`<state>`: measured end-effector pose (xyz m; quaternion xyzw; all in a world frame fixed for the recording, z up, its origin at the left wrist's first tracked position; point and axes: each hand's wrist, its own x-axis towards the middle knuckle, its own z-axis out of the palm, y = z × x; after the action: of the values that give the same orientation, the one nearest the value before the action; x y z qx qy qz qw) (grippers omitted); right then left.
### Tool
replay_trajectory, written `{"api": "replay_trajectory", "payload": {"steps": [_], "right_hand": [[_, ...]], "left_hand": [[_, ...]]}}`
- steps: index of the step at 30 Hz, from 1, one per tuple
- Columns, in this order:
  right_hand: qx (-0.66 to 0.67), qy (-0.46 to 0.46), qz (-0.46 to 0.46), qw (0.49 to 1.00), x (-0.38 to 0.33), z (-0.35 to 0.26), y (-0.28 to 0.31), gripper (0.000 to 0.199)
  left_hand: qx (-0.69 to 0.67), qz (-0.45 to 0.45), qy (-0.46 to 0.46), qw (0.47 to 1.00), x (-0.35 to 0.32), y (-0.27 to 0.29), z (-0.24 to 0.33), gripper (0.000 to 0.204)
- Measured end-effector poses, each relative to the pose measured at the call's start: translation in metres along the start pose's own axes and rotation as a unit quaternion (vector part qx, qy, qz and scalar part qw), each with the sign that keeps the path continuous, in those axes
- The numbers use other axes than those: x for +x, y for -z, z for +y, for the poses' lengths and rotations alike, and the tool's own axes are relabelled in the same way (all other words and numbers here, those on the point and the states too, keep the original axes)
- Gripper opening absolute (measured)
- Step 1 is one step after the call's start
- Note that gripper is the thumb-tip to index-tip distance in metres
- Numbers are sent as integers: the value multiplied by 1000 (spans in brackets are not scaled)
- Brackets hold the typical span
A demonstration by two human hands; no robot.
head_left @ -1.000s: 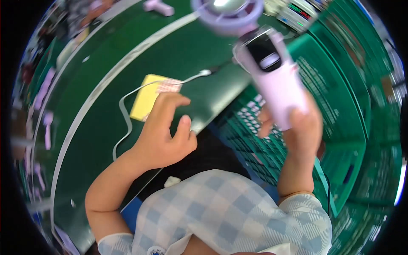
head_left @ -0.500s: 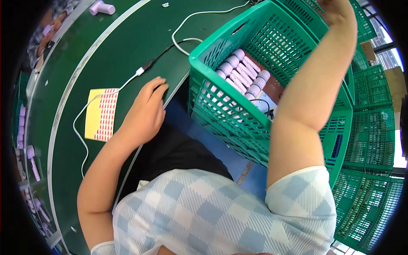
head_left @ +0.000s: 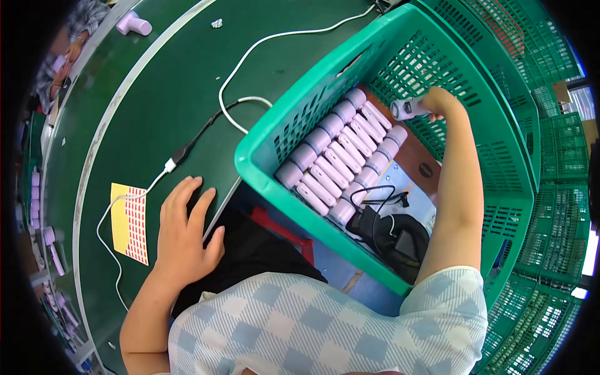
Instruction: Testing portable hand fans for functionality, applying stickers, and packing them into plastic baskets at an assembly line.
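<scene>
My right hand (head_left: 441, 104) reaches into the green plastic basket (head_left: 275, 187) on my right. It is closed around one end of a lilac handheld device (head_left: 406, 109) with a round end and a small dark panel, near the basket's far wall. Below and left of it, several similar lilac devices (head_left: 337, 156) with round heads and slim handles lie side by side in the basket. My left hand (head_left: 187, 234) is spread near the edge of the green table, holding nothing. Just left of it lies a yellow sheet (head_left: 125, 231) with rows of red marks.
A white cable (head_left: 234, 78) with a dark connector (head_left: 180, 155) crosses the table and the sheet. Black cords and a dark bundle (head_left: 400, 240) lie in the basket's near end. Stacked green crates (head_left: 556, 219) stand at right. Another person's hands (head_left: 65, 65) are at far left.
My right hand has come down from the top right into the basket, now holding a lilac device. My left hand has shifted nearer and its fingers have spread. The view has shifted too.
</scene>
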<state>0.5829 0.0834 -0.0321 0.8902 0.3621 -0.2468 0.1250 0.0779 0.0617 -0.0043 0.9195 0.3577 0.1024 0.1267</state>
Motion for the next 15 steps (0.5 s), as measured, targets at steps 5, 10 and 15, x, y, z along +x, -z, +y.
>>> {"api": "replay_trajectory", "payload": {"steps": [5,10,15], "right_hand": [[145,76,83,983,44,8,-56,26],[320,127,156,926,75,17,-117,34],[367,119,143,911,103,30,-161,38]], "left_hand": [[-4,7,18,1000,4,-1,0,53],[-8,12,19,1000,8,-5,-3,51],[-1,5,12,1000,8,-2,-3,50]]}}
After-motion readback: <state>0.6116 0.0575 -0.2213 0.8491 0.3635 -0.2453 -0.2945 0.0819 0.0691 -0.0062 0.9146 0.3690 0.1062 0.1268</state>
